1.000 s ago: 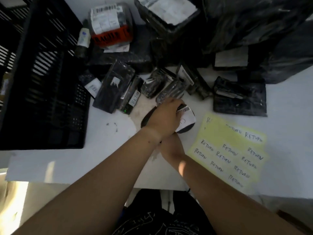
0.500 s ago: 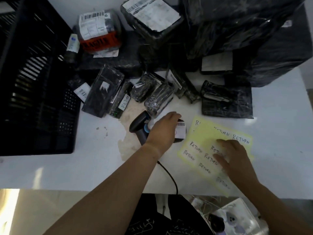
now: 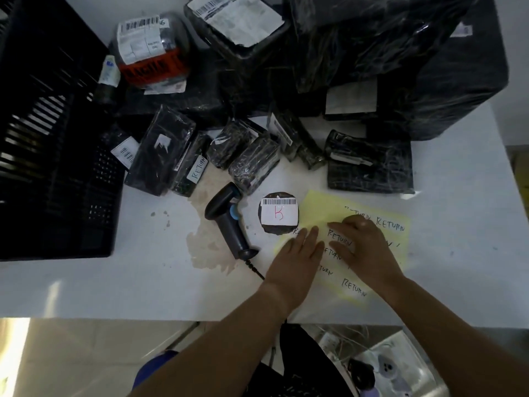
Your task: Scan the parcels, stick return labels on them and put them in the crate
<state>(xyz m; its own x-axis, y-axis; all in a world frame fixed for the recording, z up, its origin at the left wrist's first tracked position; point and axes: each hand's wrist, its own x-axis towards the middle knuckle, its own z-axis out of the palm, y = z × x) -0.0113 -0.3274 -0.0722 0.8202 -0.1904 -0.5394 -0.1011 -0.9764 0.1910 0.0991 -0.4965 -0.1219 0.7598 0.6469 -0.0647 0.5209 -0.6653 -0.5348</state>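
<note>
Left hand (image 3: 296,255): we see it has come off the round parcel (image 3: 279,214), which it covered half a second ago. It now lies on the near-left edge of the sheet (image 3: 320,207), fingers (image 3: 309,239) straight, close together and pressed flat.
Right hand (image 3: 365,247): it stays on the sheet, its fingers (image 3: 340,226) reaching left with tip and thumb on either side of a written RETURN. We cannot tell whether they pinch it.
Round parcel: now uncovered. It lies on the tabletop (image 3: 114,282) between scanner (image 3: 229,222) and sheet, touching the sheet's left corner, with its white barcode label and a red K facing up.
Scanner: lies on its side just left of the round parcel, where it lay half a second ago. Its cord (image 3: 254,270) runs toward the near edge.
Crate (image 3: 51,144): black, at the left on the tabletop. We cannot make out its inside.
Tabletop: white, with a brownish stain (image 3: 206,250) under the scanner. Black-wrapped parcels (image 3: 372,38) are heaped along the far side, and a slim parcel (image 3: 190,170) beside the crate bears a RETURN label.
Room: pale floor (image 3: 86,353) below the near edge, sunlit at the left.
</note>
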